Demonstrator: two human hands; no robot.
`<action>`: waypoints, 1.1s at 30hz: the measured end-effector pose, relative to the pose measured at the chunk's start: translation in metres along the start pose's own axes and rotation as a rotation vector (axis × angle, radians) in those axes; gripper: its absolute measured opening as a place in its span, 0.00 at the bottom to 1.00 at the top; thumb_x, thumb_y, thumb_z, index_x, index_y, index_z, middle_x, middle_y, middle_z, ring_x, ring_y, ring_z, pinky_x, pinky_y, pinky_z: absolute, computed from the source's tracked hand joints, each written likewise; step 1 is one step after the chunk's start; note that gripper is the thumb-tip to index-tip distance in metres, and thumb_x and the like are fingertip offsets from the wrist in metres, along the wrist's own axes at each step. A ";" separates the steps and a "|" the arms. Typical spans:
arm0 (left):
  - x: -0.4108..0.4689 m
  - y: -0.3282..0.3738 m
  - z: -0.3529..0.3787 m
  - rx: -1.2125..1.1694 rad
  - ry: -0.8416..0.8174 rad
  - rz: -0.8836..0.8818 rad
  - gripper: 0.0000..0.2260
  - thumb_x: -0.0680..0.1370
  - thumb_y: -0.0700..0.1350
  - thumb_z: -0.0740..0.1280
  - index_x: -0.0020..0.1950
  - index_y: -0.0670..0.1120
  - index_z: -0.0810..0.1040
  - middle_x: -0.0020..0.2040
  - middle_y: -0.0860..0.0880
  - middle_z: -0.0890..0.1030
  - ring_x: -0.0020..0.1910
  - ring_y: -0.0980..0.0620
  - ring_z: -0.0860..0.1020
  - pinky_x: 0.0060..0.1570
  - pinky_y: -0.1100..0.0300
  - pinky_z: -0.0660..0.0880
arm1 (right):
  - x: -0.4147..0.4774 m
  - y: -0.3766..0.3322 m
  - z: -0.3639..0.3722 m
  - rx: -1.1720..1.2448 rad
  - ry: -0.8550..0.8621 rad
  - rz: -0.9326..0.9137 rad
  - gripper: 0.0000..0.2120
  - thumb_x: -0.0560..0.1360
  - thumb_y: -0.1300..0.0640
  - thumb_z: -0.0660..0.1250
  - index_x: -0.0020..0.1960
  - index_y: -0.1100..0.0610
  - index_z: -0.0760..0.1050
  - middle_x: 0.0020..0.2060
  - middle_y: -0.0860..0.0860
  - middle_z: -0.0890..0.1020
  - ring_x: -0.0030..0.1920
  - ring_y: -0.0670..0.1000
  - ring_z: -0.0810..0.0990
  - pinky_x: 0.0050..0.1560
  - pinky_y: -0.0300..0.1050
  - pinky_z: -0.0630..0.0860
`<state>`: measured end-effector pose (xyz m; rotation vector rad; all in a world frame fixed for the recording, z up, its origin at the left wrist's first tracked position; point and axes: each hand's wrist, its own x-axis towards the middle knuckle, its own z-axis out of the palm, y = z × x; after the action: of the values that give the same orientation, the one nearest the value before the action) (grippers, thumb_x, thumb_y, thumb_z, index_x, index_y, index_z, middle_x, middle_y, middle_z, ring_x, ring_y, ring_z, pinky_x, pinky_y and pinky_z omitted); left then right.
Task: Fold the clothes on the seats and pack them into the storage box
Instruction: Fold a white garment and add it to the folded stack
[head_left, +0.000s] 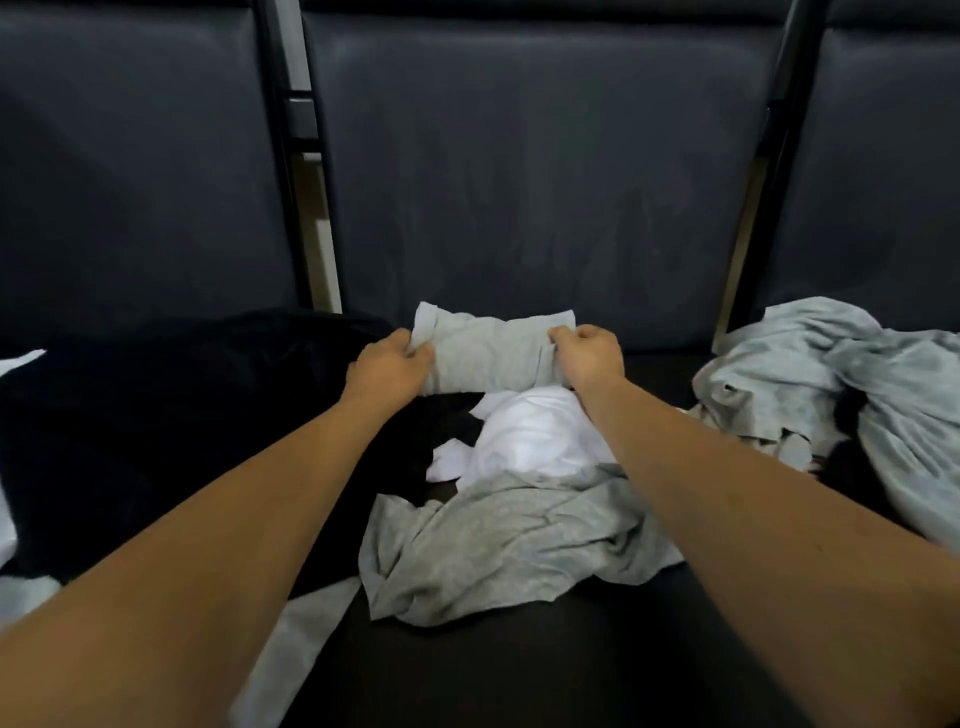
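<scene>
On the dark seat (519, 665), left hand (390, 368) and right hand (589, 356) each grip one end of the folded grey garment (491, 353) between them.

The roll (491, 353) is soft, matt grey knit cloth, paler at its ends. Just in front of it lies smooth white cloth (535, 436), then a crumpled, faintly mottled grey jersey (498, 545); to its left is a black cloth (156, 415) with no shine at all, and to its right a pale grey heap (831, 374) of thin, creased fabric. Behind the roll the backrests (545, 182) look like dark leather or vinyl, smooth with a dull sheen, and the bars (283, 156) between them like glossy black metal.
</scene>
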<state>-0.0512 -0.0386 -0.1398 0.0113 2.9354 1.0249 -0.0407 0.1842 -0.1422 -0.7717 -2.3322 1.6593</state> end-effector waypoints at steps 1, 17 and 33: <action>0.000 -0.004 -0.001 -0.007 0.007 0.018 0.14 0.83 0.52 0.58 0.53 0.42 0.74 0.46 0.47 0.76 0.51 0.44 0.75 0.50 0.54 0.71 | 0.001 0.002 0.000 -0.007 -0.015 -0.010 0.11 0.77 0.52 0.66 0.40 0.57 0.71 0.33 0.53 0.72 0.38 0.53 0.71 0.40 0.47 0.69; -0.057 -0.022 -0.024 0.358 0.078 -0.136 0.27 0.82 0.61 0.53 0.57 0.38 0.76 0.58 0.38 0.78 0.58 0.37 0.76 0.59 0.44 0.72 | -0.022 0.001 0.003 -0.081 -0.050 -0.079 0.14 0.81 0.49 0.64 0.42 0.58 0.74 0.34 0.50 0.75 0.36 0.49 0.73 0.44 0.46 0.72; -0.123 0.044 0.006 -0.094 -0.238 0.351 0.09 0.77 0.45 0.71 0.41 0.45 0.73 0.34 0.53 0.73 0.33 0.56 0.70 0.31 0.68 0.66 | -0.091 -0.003 -0.107 -0.620 -0.418 -0.537 0.10 0.76 0.60 0.72 0.37 0.55 0.74 0.34 0.47 0.77 0.35 0.45 0.72 0.41 0.40 0.71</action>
<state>0.0722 -0.0031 -0.1136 0.6195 2.7196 1.1087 0.0810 0.2260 -0.0868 0.1795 -3.0204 0.9321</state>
